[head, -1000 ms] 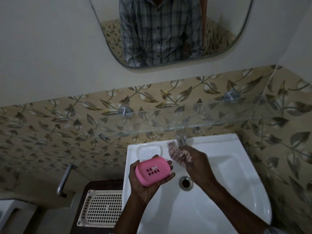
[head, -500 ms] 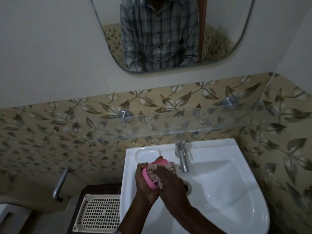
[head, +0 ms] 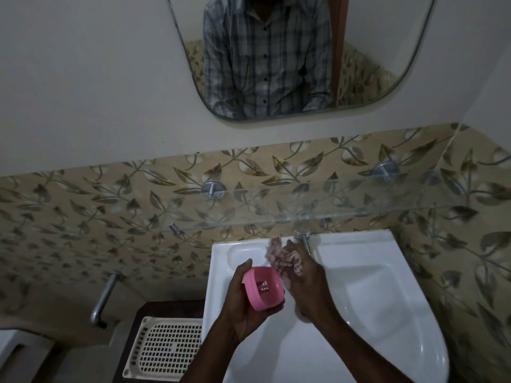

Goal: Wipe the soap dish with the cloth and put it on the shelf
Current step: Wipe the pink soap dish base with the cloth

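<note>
The glass shelf [head: 345, 214] is hanging on two round metal mounts [head: 212, 189] just above the back rim of the white sink [head: 373, 299]. Left of the sink, a dark tabletop [head: 171, 306] is carrying a white lattice tray [head: 171, 352], lying flat just beside the sink. A tap [head: 304, 240] is standing on the sink's back rim.

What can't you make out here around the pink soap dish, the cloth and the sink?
Head view only.
- soap dish far side: covered by the left hand.
- cloth: blurred, partly bunched inside the right hand.
- tap spout: behind cloth and right hand.
- sink near rim: cut off by the bottom edge.
</note>
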A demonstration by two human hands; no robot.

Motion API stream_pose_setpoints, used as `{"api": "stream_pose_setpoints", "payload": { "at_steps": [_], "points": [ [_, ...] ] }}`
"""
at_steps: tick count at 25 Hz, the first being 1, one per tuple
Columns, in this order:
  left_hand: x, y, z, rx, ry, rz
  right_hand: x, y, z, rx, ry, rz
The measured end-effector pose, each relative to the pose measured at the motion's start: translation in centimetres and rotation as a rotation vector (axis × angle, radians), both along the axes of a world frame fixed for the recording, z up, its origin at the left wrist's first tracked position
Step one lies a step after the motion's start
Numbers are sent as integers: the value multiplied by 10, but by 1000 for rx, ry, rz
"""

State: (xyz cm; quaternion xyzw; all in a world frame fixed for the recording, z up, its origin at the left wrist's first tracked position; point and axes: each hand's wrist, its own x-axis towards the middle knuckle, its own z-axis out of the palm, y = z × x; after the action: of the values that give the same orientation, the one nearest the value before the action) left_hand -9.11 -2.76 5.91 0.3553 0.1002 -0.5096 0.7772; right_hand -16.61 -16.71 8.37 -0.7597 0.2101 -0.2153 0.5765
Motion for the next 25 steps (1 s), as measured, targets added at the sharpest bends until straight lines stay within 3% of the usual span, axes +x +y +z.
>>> {"api": "stream_pose_setpoints", "payload": {
  "at_steps": [3,5,7,9,10,12,14,15,16,18,20,23,25],
  "points": [
    [0,2,10,-48,-60,-135,-8,36,-7,-139,52,169],
    [7,9,13,-22,-174,-182,-14,40,-4,-49,28,166],
    [14,18,16,125,-368,-202,-9,19,-5,-16,-15,40],
    [16,25,16,350,-576,-168,-6,-4,-5,20,55,-182],
    [14,25,17,444,-681,-134,-4,-7,-4,4,72,-183],
    [3,18,21,601,-933,-76,-6,8,0,-129,50,63],
    [-8,11,23,651,-1111,-55,-11,29,-8,-451,63,308],
    [-12,7,26,667,-1176,-68,-10,29,-17,-601,52,327],
    [-14,4,27,703,-1232,-82,-6,26,-20,-609,49,280],
    [-15,3,27,766,-1217,-25,-1,25,-19,-588,57,250],
    [-16,4,25,761,-1148,64,2,31,-23,-710,-19,240],
    [-20,4,23,771,-1138,70,7,29,-25,-557,-12,178],
    [-20,5,23,772,-1117,93,8,33,-27,-667,-43,137]
  ]
}}
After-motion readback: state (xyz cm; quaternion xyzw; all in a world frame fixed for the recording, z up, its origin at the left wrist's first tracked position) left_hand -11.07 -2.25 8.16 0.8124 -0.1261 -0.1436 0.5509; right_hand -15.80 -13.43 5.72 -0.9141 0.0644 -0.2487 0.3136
